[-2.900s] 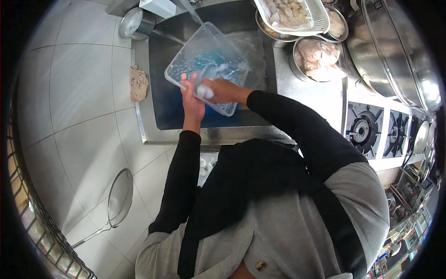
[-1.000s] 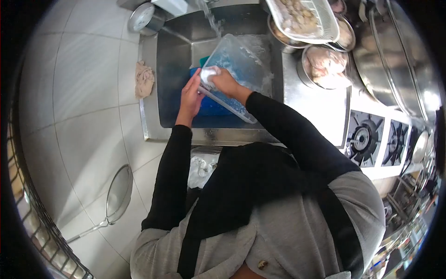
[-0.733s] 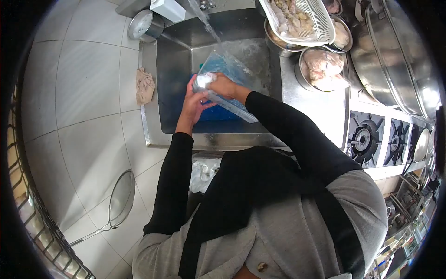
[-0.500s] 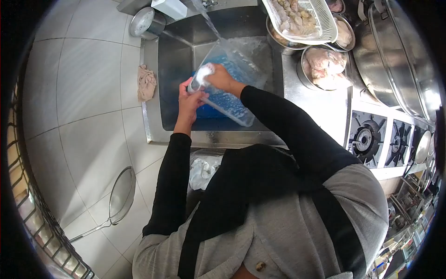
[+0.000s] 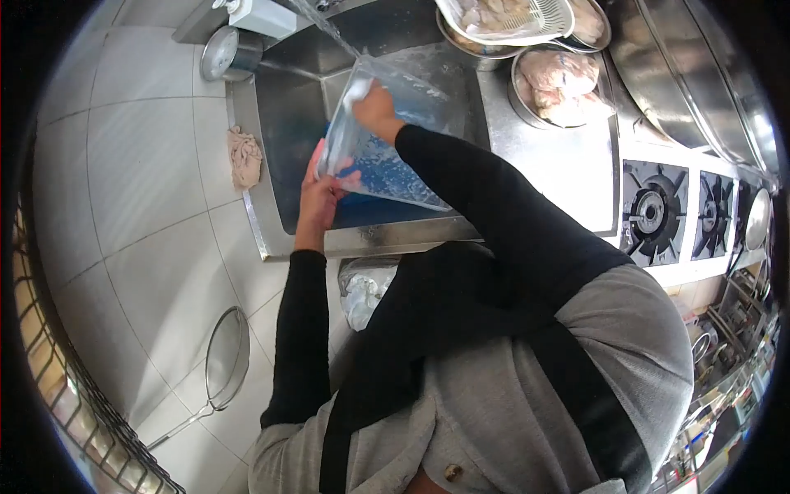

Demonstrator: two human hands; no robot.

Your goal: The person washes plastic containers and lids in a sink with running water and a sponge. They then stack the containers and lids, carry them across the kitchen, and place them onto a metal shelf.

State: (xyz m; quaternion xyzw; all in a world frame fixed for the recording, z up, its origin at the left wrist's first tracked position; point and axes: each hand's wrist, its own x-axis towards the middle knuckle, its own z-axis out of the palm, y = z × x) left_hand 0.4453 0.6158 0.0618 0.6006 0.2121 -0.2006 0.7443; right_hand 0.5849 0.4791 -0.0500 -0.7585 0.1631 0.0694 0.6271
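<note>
No text, label, brand, number or sign can be read. A bluish mark on the pale meat (image 5: 561,81), far right, and the cluttered shelves (image 5: 724,387), near right, are too small or blurred.

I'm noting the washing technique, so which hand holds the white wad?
The right hand, with the white wad at its fingertips, against the clear plastic container; the left hand grips the container's edge.

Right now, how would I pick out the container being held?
Start at the big steel sink. There, the left hand holds the boxy container by its edge. Unlike the white slotted basket nearby, it is see-through.
</note>
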